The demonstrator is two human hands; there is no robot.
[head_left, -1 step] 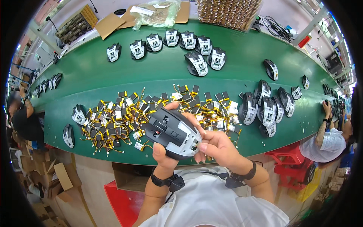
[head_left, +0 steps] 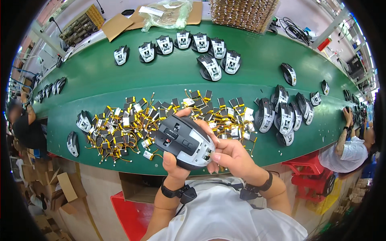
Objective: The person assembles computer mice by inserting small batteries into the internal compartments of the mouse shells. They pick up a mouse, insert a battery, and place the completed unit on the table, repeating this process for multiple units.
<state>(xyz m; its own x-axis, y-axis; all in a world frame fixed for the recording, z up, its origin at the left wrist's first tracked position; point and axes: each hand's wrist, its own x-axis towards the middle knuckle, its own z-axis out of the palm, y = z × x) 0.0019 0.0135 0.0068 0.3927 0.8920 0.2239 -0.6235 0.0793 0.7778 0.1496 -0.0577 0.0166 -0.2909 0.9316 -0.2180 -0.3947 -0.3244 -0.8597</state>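
Between my hands, above the near edge of the green bench, is a partly assembled black-and-white computer mouse (head_left: 183, 138). My left hand (head_left: 176, 170) is wrapped round it from beneath, thumb at the near side and fingertips along the far side. At the white end, my right hand (head_left: 237, 160) is closed, its thumb over a small opening and other fingertips below the edge. Whether a tiny part sits under that thumb is hidden. Just beyond the mouse lies a wide pile of small battery packs (head_left: 116, 134) with yellow tape and thin wires.
Similar mice stand in a far arc (head_left: 183, 40) and a right-hand cluster (head_left: 284, 118); another mouse (head_left: 72, 143) lies at the left. A partitioned cardboard tray (head_left: 243, 15) and clear plastic bag (head_left: 167, 15) are at the back. Co-workers sit at right (head_left: 348, 148) and left (head_left: 28, 128).
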